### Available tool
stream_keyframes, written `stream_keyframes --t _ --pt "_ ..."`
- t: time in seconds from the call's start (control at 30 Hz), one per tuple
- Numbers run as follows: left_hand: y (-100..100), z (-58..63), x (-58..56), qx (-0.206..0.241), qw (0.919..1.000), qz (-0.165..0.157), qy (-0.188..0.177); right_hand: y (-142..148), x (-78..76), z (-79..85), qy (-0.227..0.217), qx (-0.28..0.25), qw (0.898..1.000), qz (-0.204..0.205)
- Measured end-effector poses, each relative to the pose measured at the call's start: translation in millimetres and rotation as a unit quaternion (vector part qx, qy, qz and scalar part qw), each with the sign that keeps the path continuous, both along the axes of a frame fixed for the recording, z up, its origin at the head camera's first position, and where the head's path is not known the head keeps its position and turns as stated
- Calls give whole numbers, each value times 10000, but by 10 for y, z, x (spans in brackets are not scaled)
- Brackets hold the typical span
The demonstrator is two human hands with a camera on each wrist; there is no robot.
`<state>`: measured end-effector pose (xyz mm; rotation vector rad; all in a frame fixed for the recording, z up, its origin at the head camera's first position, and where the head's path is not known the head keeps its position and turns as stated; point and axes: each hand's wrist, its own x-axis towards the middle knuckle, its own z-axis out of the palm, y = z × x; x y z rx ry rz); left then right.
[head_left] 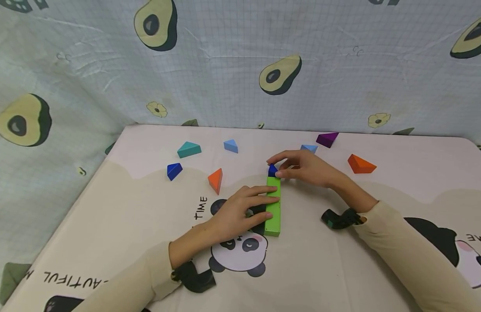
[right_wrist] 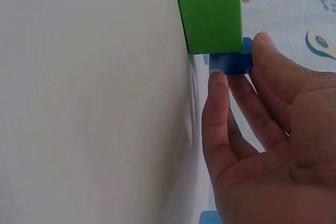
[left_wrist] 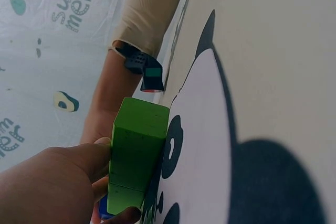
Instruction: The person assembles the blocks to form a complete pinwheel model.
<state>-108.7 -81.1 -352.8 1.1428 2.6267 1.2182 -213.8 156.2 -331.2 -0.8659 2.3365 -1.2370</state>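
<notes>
Bright green blocks (head_left: pixel 273 226) stand end to end in a narrow row on the cloth; a seam shows in the left wrist view. Across their top lie the extended fingers of my left hand (head_left: pixel 234 212). At the far end of the row, my right hand (head_left: pixel 302 167) pinches a small dark blue triangular block (head_left: pixel 272 170) between thumb and fingers. In the right wrist view that blue block (right_wrist: pixel 231 63) sits right at the end face of the green block (right_wrist: pixel 212 14). A light blue block (head_left: pixel 309 148) lies just beyond the right hand.
Left of the row lie a teal block (head_left: pixel 189 150), a light blue block (head_left: pixel 230 146), another dark blue block (head_left: pixel 174 171) and an orange block (head_left: pixel 215 180). To the right are a purple block (head_left: pixel 327 139) and an orange block (head_left: pixel 361 164). A patterned curtain (head_left: pixel 224 86) hangs behind the table.
</notes>
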Motion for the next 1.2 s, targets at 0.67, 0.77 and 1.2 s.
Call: stream_keyframes --t 0.67,0.77,1.2 --pt "9 10 5 -45 10000 22 -48 -2 16 -38 19 197 9994 276" --pt "7 9 5 -50 10000 31 -46 -3 16 -35 4 174 9993 339" --pt "1 6 1 -72 10000 24 -33 -14 4 -42 105 190 9991 366"
